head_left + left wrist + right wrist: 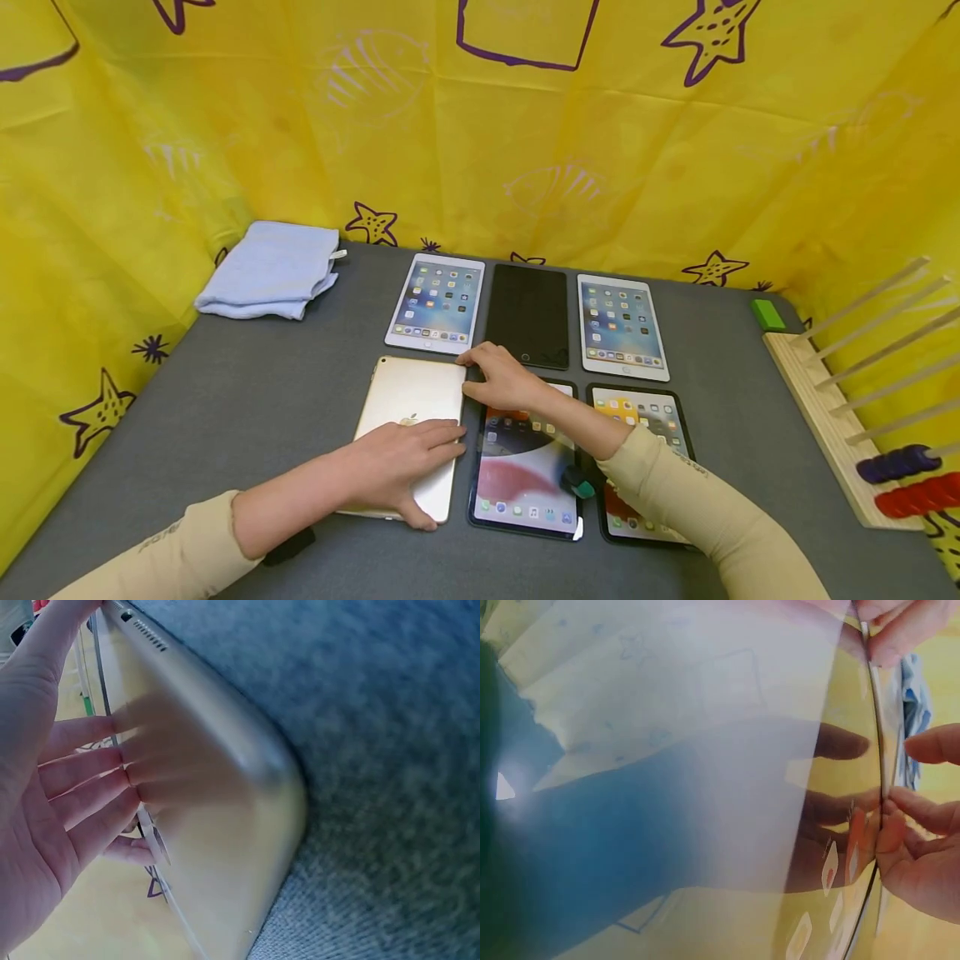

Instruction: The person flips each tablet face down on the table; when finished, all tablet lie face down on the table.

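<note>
A gold-backed tablet (420,387) lies face down on the grey surface, its logo partly covered by my left hand (405,462). The left fingers stretch across the back to its right edge, and the thumb is at the lower right corner. In the left wrist view those fingers (86,780) are nearly straight, their tips at the tablet's edge. My right hand (506,379) is at the upper right corner of the same tablet, fingertips against its edge. Under the right forearm lies a lit tablet (525,483) with a dark rim, close beside the gold one.
Behind stand in a row a white tablet (437,304), a dark-screened tablet (527,317) and another white tablet (622,325). My right sleeve partly covers a black-rimmed tablet (648,408). A folded blue cloth (270,267), a wooden abacus frame (825,433) and a green block (767,315) lie outward.
</note>
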`<action>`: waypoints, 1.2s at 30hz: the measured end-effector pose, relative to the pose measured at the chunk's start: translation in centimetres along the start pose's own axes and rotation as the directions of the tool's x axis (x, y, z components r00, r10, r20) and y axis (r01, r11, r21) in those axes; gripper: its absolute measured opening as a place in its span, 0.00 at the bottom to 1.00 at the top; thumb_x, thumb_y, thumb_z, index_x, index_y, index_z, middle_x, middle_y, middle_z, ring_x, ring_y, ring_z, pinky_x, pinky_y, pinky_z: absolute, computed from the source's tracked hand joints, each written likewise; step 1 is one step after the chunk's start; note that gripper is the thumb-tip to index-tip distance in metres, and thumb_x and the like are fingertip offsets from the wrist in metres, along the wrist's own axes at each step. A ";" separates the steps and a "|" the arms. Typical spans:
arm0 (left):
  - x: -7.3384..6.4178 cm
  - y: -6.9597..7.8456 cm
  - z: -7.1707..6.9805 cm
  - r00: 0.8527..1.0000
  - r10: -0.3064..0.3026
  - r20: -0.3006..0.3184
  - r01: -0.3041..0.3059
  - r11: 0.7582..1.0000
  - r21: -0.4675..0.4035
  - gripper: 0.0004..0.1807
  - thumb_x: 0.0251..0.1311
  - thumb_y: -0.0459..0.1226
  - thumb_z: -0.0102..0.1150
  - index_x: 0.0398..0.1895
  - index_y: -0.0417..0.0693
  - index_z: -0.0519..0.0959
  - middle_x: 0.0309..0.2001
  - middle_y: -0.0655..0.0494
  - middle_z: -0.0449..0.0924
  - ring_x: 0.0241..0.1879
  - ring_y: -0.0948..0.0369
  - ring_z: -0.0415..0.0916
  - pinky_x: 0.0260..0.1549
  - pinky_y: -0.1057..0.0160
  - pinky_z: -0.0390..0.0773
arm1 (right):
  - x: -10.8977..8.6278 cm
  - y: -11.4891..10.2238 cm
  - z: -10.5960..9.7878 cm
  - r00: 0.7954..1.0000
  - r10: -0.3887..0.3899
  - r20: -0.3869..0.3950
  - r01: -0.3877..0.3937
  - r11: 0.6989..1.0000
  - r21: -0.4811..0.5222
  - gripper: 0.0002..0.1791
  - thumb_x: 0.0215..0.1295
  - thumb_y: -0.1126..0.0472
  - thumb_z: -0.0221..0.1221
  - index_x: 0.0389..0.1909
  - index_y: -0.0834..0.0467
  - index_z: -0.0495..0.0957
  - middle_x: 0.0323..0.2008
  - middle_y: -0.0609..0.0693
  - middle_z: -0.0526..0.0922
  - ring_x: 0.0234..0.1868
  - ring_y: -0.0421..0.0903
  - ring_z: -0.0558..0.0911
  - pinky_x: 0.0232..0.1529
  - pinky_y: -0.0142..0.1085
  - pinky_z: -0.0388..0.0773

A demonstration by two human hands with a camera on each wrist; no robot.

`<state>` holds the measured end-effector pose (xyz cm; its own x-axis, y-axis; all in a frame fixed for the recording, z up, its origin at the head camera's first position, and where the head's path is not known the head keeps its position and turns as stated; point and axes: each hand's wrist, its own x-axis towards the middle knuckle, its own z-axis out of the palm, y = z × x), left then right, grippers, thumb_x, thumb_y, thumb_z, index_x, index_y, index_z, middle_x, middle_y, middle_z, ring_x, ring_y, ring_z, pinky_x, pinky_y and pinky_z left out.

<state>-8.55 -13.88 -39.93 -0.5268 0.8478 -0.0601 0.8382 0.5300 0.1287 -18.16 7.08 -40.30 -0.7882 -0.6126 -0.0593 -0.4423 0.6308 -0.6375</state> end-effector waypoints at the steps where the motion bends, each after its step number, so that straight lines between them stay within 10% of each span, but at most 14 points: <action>1: 0.0 -0.1 0.0 1.000 0.000 -0.001 0.000 1.000 -0.007 0.49 0.43 0.68 0.65 0.64 0.47 0.73 0.67 0.52 0.68 0.67 0.57 0.63 0.50 0.55 0.77 | -0.1 0.1 -0.1 1.000 -0.001 0.003 0.001 1.000 0.010 0.20 0.63 0.62 0.58 0.56 0.63 0.76 0.51 0.57 0.76 0.54 0.54 0.71 0.56 0.46 0.68; 13: 1.1 -0.4 0.2 0.986 -0.107 -0.129 0.071 0.965 -0.253 0.28 0.63 0.59 0.56 0.58 0.53 0.78 0.61 0.59 0.74 0.62 0.62 0.68 0.56 0.56 0.73 | -2.7 1.1 -1.6 0.999 0.048 0.002 -0.048 0.975 0.215 0.22 0.68 0.60 0.56 0.63 0.58 0.73 0.59 0.53 0.75 0.60 0.52 0.72 0.58 0.46 0.72; 19: 2.4 -0.1 0.5 0.950 -0.228 -0.214 0.088 0.852 -0.516 0.21 0.63 0.48 0.61 0.57 0.50 0.79 0.54 0.62 0.79 0.56 0.64 0.73 0.56 0.59 0.73 | -4.4 1.3 -3.0 0.994 0.103 -0.037 -0.085 0.941 0.328 0.23 0.69 0.59 0.57 0.64 0.57 0.72 0.61 0.52 0.75 0.62 0.54 0.71 0.59 0.51 0.71; 22: 3.0 0.2 0.7 0.931 -0.310 -0.194 0.092 0.713 -0.695 0.21 0.64 0.43 0.62 0.57 0.45 0.78 0.54 0.57 0.79 0.56 0.60 0.75 0.55 0.58 0.75 | -5.4 1.7 -3.5 0.990 0.136 -0.038 -0.110 0.914 0.391 0.23 0.70 0.59 0.56 0.65 0.58 0.71 0.62 0.54 0.74 0.63 0.56 0.70 0.58 0.53 0.71; 26: 3.4 0.7 0.8 0.888 -0.454 -0.070 0.165 0.457 -0.874 0.24 0.64 0.42 0.61 0.61 0.43 0.75 0.59 0.48 0.76 0.60 0.50 0.73 0.55 0.53 0.75 | -7.0 2.1 -3.7 0.978 0.206 -0.023 -0.173 0.871 0.460 0.23 0.71 0.60 0.55 0.66 0.57 0.70 0.64 0.55 0.72 0.64 0.56 0.69 0.57 0.55 0.71; 36: 4.3 1.9 0.4 0.801 -0.561 0.209 0.153 -0.147 -0.977 0.33 0.64 0.36 0.56 0.70 0.32 0.61 0.70 0.36 0.58 0.68 0.45 0.60 0.64 0.50 0.64 | -12.1 2.9 -3.6 0.923 0.382 0.036 -0.310 0.688 0.656 0.27 0.72 0.62 0.53 0.71 0.59 0.63 0.70 0.61 0.63 0.69 0.60 0.61 0.68 0.61 0.50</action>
<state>-9.20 -9.24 -40.30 -0.8629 0.3851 -0.3274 -0.3410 0.0345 0.9394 -11.39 18.04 -38.64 -0.8815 -0.3416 -0.3260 0.2211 0.3114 -0.9242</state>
